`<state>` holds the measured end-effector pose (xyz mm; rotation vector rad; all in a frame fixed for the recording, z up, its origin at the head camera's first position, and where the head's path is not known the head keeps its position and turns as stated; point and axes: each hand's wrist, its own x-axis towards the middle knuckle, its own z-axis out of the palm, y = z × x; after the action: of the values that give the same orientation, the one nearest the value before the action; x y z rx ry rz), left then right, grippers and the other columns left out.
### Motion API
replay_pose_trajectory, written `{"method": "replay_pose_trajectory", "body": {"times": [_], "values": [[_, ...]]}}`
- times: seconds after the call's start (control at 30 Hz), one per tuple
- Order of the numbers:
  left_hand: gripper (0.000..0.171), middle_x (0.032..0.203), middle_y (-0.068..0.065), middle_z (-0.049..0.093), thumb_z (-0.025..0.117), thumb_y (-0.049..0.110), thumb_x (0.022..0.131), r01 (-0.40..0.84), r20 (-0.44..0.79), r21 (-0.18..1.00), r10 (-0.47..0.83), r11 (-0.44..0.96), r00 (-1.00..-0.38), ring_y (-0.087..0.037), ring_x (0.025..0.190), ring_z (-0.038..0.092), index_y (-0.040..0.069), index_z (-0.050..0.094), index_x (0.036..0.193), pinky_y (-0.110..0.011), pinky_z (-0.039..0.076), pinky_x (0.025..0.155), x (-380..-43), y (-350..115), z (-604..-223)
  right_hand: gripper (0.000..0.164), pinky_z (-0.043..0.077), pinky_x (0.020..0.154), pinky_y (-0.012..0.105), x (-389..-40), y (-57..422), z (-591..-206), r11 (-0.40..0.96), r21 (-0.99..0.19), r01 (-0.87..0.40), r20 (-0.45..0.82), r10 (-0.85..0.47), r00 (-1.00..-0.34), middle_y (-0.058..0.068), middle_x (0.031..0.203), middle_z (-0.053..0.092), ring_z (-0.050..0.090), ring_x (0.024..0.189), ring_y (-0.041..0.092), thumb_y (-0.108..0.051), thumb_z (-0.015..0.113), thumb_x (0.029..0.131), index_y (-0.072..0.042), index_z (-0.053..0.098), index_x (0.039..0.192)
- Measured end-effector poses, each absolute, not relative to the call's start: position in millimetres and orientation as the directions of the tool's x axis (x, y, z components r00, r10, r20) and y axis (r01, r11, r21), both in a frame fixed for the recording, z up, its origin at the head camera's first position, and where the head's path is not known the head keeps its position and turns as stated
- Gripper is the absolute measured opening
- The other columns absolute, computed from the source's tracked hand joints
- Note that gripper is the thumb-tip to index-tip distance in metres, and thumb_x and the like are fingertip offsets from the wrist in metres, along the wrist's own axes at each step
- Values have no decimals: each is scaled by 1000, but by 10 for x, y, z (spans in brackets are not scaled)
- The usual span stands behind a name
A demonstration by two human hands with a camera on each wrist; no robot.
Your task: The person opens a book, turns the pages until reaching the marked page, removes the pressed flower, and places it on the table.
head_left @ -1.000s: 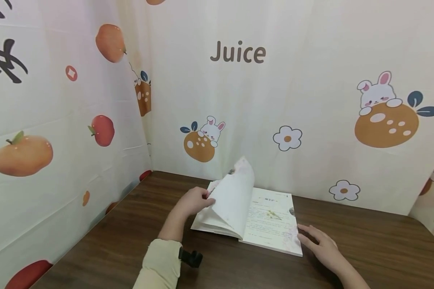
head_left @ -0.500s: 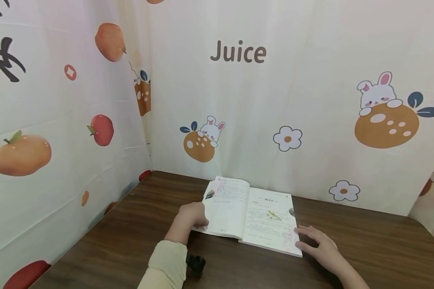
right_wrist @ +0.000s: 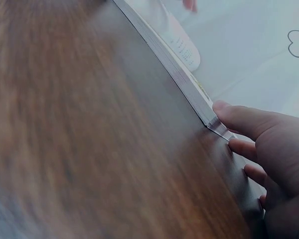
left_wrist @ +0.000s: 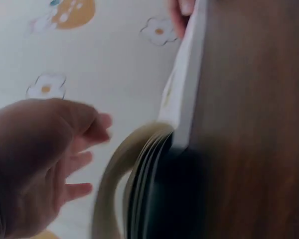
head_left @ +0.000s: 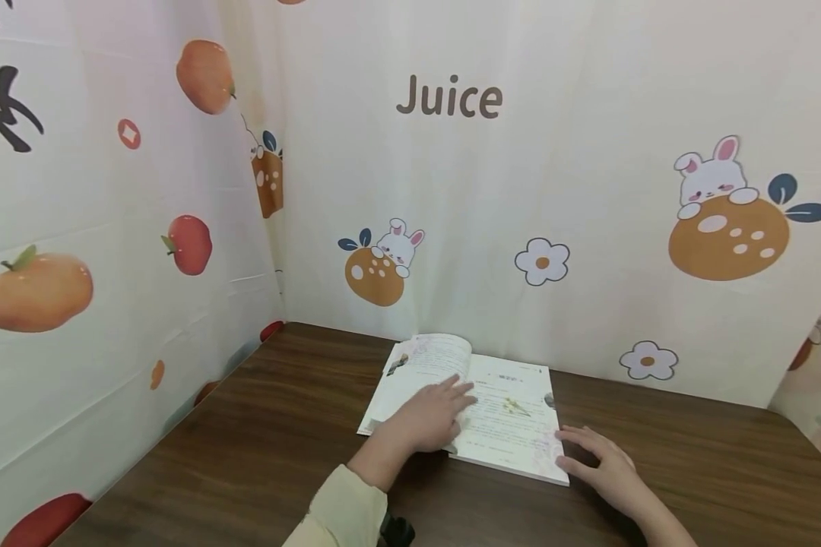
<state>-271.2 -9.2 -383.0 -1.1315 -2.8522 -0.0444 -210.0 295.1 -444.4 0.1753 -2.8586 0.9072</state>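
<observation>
An open book (head_left: 506, 448) lies on the dark wooden table, its left pages arching up toward the spine. Over the lower left page and the spine, my left hand (head_left: 432, 416) reaches with fingers extended toward the right page. In the left wrist view a gap shows between this hand (left_wrist: 45, 149) and the curved pages (left_wrist: 112, 184). My right hand (head_left: 605, 467) rests at the book's right edge. Its thumb (right_wrist: 224, 110) touches the near corner, and the other fingers are spread along the side by the tabletop. A small yellow sprig (head_left: 516, 408) shows on the right page.
Behind the book hangs a pale curtain (head_left: 465, 190) printed with fruit, rabbits and flowers, and it continues along the left side. Brown tabletop (head_left: 246, 456) extends on both sides of the book. A black wrist device (head_left: 398, 530) sits by my left sleeve.
The lifted page has come down onto the left side. My left hand let go at the left edge and moved right, over the spine. My right hand has barely moved.
</observation>
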Motion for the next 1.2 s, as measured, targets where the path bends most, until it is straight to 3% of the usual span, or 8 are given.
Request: {"method": "replay_pose_trajectory", "body": {"times": [0.07, 0.23, 0.47, 0.6, 0.73, 0.93, 1.07, 1.2], "values": [[42, 146, 4, 34, 45, 28, 96, 684, 5, 21, 684, 730, -730, -16, 137, 23, 20, 47, 137, -35, 26, 106, -2660, -46, -3844, 51, 18, 90, 68, -2107, 2949, -4446, 810, -567, -150, 165, -66, -984, 18, 131, 50, 31, 127, 46, -45, 67, 80, -12, 62, 119], [48, 143, 4, 39, 48, 45, 93, 611, -88, 93, 618, 786, -782, -15, 133, 31, 22, 49, 135, -35, 31, 102, -2653, -40, -3903, 52, 19, 91, 68, -2112, 2950, -4444, 811, -568, -137, 159, -56, -986, 17, 131, 51, 31, 127, 44, -46, 67, 79, -13, 62, 119], [46, 142, 2, 41, 50, 51, 90, 563, -139, 236, 601, 792, -787, -16, 130, 35, 33, 51, 133, -39, 35, 99, -2703, -48, -3958, 54, 18, 92, 69, -2120, 2948, -4408, 800, -591, -105, 98, -58, -993, 18, 134, 48, 27, 129, 45, -47, 68, 79, -13, 61, 120], [42, 142, -1, 41, 56, 50, 87, 578, -142, 202, 608, 790, -781, -17, 131, 35, 37, 56, 127, -37, 36, 98, -2697, 3, -3981, 52, 20, 91, 69, -2142, 2943, -4363, 795, -604, -60, 48, -38, -998, 21, 133, 47, 28, 127, 47, -45, 67, 80, -12, 61, 119], [42, 140, -3, 43, 63, 47, 82, 564, -120, 192, 589, 803, -799, -19, 130, 36, 36, 60, 122, -35, 36, 98, -2673, 26, -3996, 50, 21, 87, 67, -2224, 2828, -4346, 809, -588, -23, 79, 30, -996, 24, 131, 46, 32, 122, 49, -47, 64, 82, -10, 64, 115], [41, 136, -5, 46, 66, 48, 79, 566, -93, 197, 590, 801, -802, -23, 124, 41, 36, 63, 118, -35, 40, 93, -2642, 39, -4007, 45, 10, 92, 66, -2409, 2594, -4411, 787, -616, 40, 101, 129, -986, 21, 139, 34, 18, 125, 51, -45, 60, 87, -12, 65, 115], [42, 133, -4, 47, 65, 51, 78, 586, -67, 161, 602, 794, -796, -24, 118, 45, 38, 63, 118, -38, 43, 87, -2637, 56, -4009, 37, 5, 95, 66, -2498, 2535, -4452, 765, -641, 64, 140, 199, -970, 16, 138, 38, 21, 126, 47, -40, 61, 87, -11, 69, 108], [42, 132, -4, 47, 64, 53, 79, 589, -54, 131, 599, 798, -799, -24, 117, 45, 39, 62, 118, -40, 43, 86, -2658, 47, -4003, 32, 11, 95, 63, -2556, 2491, -4455, 789, -613, 42, 222, 222, -949, 17, 131, 45, 27, 124, 44, -36, 64, 86, -8, 72, 101]]}}
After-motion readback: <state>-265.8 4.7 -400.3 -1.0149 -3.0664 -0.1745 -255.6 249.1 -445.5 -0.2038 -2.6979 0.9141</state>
